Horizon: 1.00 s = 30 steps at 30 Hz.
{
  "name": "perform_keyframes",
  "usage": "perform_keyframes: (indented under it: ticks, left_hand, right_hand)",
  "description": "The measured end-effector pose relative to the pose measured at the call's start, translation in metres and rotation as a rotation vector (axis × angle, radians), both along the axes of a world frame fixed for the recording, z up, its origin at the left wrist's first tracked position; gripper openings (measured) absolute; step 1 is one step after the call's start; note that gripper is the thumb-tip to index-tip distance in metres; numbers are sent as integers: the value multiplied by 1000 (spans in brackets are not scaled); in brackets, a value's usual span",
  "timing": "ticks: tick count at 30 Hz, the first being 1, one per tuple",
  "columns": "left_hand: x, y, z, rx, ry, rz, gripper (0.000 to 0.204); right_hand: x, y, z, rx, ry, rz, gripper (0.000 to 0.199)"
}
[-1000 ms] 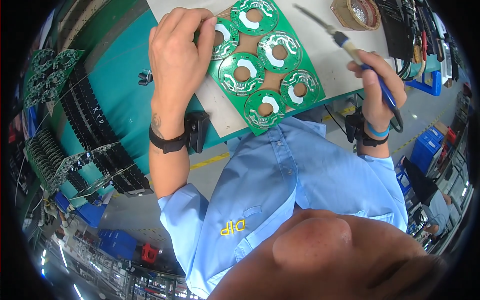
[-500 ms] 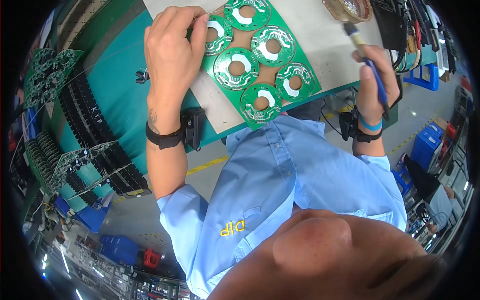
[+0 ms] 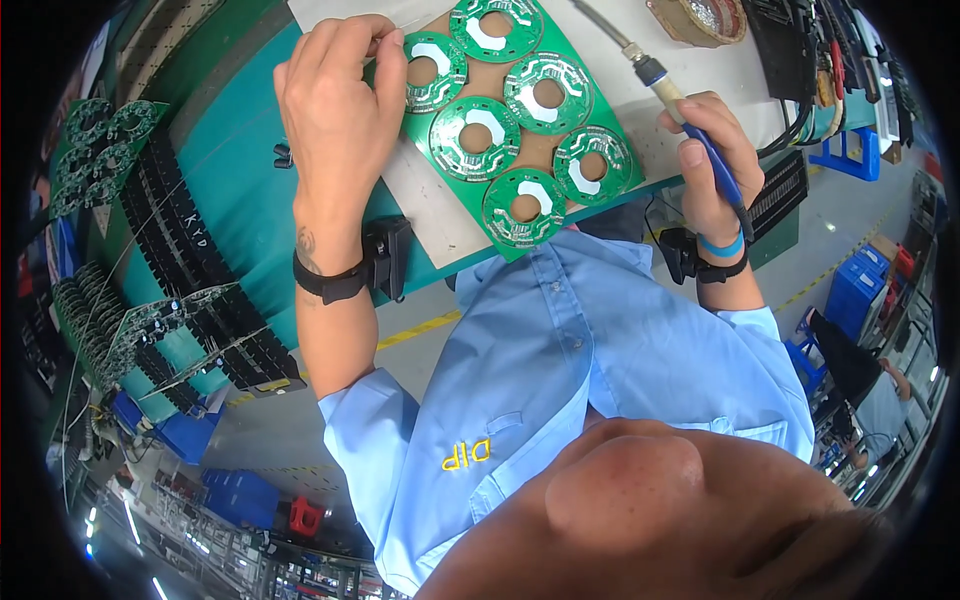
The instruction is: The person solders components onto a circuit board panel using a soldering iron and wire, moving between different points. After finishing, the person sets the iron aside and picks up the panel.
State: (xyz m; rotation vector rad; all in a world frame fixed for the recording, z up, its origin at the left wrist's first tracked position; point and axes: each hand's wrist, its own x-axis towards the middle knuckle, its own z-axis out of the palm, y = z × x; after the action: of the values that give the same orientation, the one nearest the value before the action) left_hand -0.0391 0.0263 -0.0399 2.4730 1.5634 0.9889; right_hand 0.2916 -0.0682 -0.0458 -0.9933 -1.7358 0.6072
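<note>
A green circuit-board panel (image 3: 537, 148) with several ring-shaped boards lies on a pale sheet (image 3: 430, 215) before me. My left hand (image 3: 338, 105) is at the panel's upper left edge, thumb and index finger pinched together. A thin solder wire showed at these fingertips half a second ago; its end is now hard to make out. My right hand (image 3: 722, 165) grips a soldering iron (image 3: 663, 88) with a blue handle. The iron points up and left, its tip beyond the panel's upper right edge, apart from the boards.
A brown-rimmed bowl (image 3: 700, 22) with silvery bits stands at the far right, near black cables and tools (image 3: 815, 70). On the left, a black slotted rack (image 3: 185, 250) and more populated circuit boards (image 3: 105, 150) rest on the green mat (image 3: 240, 130).
The soldering iron has come away from the bowl; my right hand moved left and slightly down, bringing the iron nearer the panel. My left hand shifted slightly left.
</note>
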Motion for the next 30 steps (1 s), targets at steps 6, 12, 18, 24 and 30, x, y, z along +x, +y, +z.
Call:
perform_keyframes:
  ticks: [6, 12, 18, 24, 30]
  left_hand:
    - [-16, 7, -3, 0, 31, 113, 12]
    - [-26, 11, -7, 101, 187, 197, 26]
    - [-17, 2, 3, -17, 105, 88, 30]
    - [-17, -3, -8, -136, 273, 103, 29]
    - [-23, 3, -4, -197, 187, 104, 29]
  right_hand:
    - [-1, -18, -21, -56, 57, -191, 26]
    - [11, -25, -33, -175, -24, -28, 24]
    - [1, -20, -32, -87, -174, -38, 31]
    - [-3, -20, -32, -100, -161, 7, 36]
    - [-8, -19, -39, -78, -92, 18, 39]
